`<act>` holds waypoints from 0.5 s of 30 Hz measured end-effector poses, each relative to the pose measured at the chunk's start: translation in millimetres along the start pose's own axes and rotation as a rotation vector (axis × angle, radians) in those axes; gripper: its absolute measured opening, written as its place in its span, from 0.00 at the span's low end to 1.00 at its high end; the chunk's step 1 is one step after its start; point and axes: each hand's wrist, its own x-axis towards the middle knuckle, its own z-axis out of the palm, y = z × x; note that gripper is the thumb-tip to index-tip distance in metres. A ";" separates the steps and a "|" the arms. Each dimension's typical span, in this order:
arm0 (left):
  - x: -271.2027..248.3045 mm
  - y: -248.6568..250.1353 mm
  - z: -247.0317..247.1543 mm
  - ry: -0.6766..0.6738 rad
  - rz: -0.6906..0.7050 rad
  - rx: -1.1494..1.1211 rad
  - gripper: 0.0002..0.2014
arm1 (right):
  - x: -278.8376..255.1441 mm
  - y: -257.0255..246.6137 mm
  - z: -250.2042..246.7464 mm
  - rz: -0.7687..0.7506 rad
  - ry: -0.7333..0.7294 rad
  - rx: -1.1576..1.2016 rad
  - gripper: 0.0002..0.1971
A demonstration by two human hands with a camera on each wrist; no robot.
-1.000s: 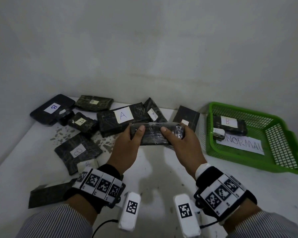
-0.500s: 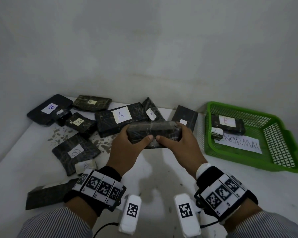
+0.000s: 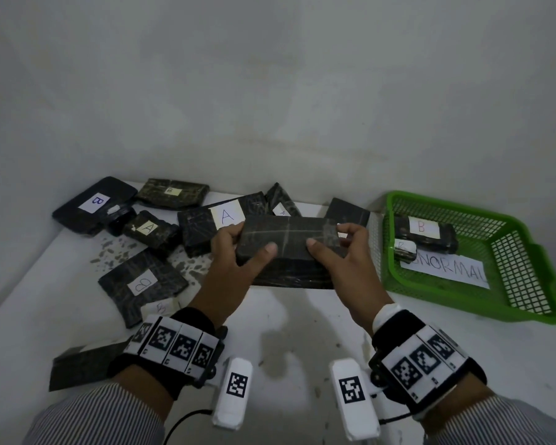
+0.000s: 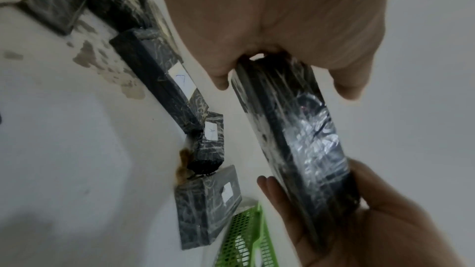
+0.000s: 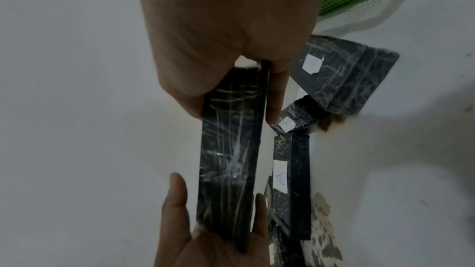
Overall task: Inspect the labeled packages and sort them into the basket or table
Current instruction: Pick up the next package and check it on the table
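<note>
Both hands hold one flat black plastic-wrapped package point(image 3: 289, 248) above the table's middle. My left hand point(image 3: 238, 258) grips its left end, thumb on the near face. My right hand point(image 3: 337, 252) grips its right end the same way. No label shows on the face turned toward me. The left wrist view shows the package point(image 4: 303, 141) edge-on between both hands, as does the right wrist view of the package point(image 5: 228, 161). A green basket point(image 3: 523, 274) stands at the right. It holds a package labelled B point(image 3: 424, 232), a small one point(image 3: 405, 248) and a paper sign point(image 3: 450, 271).
Several black packages labelled A or B lie on the white table point(image 3: 286, 332) at the left and back: a big A package point(image 3: 219, 220), a B package point(image 3: 142, 284), a B package point(image 3: 93, 203). Another dark package point(image 3: 81, 364) lies at the near left. Walls close off the back and the left.
The hands have turned the held package over, so a broad dark face now tilts toward me, and they have lifted it slightly.
</note>
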 end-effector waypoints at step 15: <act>2.4 16.2 -3.3 -0.050 -0.037 -0.086 0.30 | -2.7 2.5 -1.0 0.077 -0.065 0.104 0.42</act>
